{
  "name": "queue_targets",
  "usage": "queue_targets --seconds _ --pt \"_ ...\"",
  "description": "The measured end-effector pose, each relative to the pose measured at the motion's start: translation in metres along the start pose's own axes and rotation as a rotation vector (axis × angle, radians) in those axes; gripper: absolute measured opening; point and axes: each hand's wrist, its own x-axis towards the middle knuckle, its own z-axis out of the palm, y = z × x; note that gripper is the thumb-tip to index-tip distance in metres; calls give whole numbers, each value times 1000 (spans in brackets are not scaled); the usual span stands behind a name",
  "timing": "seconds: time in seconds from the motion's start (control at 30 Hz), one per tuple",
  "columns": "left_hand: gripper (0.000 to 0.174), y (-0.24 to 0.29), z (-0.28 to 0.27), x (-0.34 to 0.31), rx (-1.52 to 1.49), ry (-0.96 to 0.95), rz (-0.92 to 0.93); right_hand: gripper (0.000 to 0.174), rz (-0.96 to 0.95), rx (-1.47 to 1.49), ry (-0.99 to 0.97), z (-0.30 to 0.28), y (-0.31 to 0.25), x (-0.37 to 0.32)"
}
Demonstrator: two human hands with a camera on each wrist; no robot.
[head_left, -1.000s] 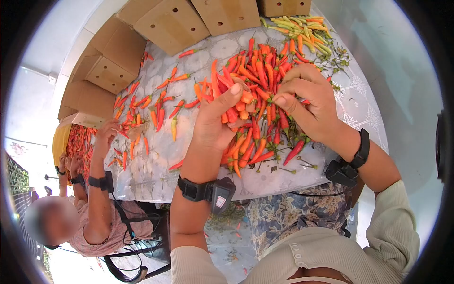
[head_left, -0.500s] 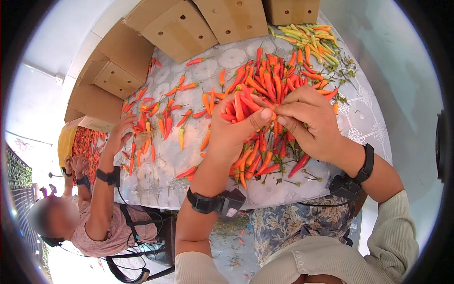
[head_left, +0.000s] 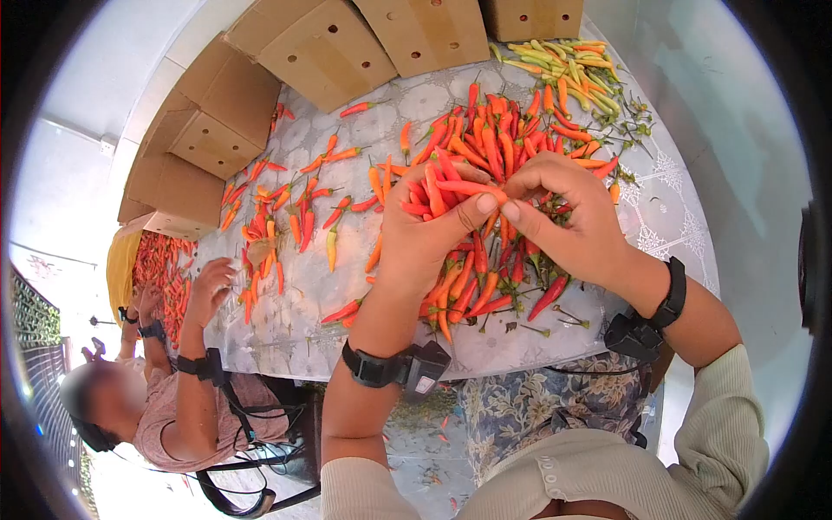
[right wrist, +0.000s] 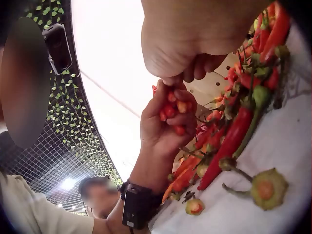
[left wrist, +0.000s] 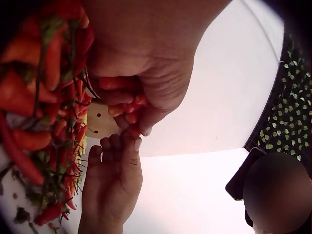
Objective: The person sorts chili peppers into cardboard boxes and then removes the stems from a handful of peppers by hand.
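Nearest to me on the head feed, a black camera (head_left: pixel 425 371) is strapped on each wrist. Just beyond, I see the left hand (head_left: pixel 423 236), its fingers curled round a bunch of red chillies (head_left: pixel 433 192), raised above the table (head_left: pixel 295 342). The right hand (head_left: pixel 574 218) meets it, thumb and fingers pinching the end of a single chilli (head_left: pixel 468 187) that points out of the bunch. I see loose green stems (head_left: pixel 572 321) near the table's close edge, and a large chilli pile (head_left: pixel 496 143) spreading beneath and beyond both hands. To the left, scattered chillies (head_left: pixel 308 228) lie near another person's hand (head_left: pixel 208 291). Farther off sit yellow-green chillies (head_left: pixel 555 62), beside cardboard boxes (head_left: pixel 329 56).
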Motion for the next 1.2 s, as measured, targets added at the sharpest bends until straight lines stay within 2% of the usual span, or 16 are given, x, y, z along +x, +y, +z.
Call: queue_targets --seconds 0.07,0.27,0.47,0.57,0.73,0.87,1.03,1.07,1.17,1.2 --pt "26 0 -1 0 -10 2 -2 15 97 21 -55 -3 -1 0" --pt "24 5 -2 0 -4 -32 19 14 114 83 -45 -3 -1 -1" --pt "24 -2 -2 3 17 -34 67 12 342 277 -83 -4 -2 -1" --pt "24 -3 -1 2 8 -15 60 11 364 296 -77 -4 -3 -1" --pt "22 -1 3 1 -37 -14 35 7 199 176 -9 -1 -3 -1" --pt "20 3 3 -1 93 -55 65 7 75 88 -2 -2 -1 -1" --pt "21 -5 1 0 148 -57 140 7 99 91 -21 -4 -2 -1" --pt "22 -4 3 0 113 -38 107 7 91 94 -30 -5 -2 -1" --pt "25 0 4 -1 50 37 20 6 -89 62 -50 -6 1 -2" --pt "26 2 1 1 58 73 0 7 -74 102 -57 -6 0 -3"
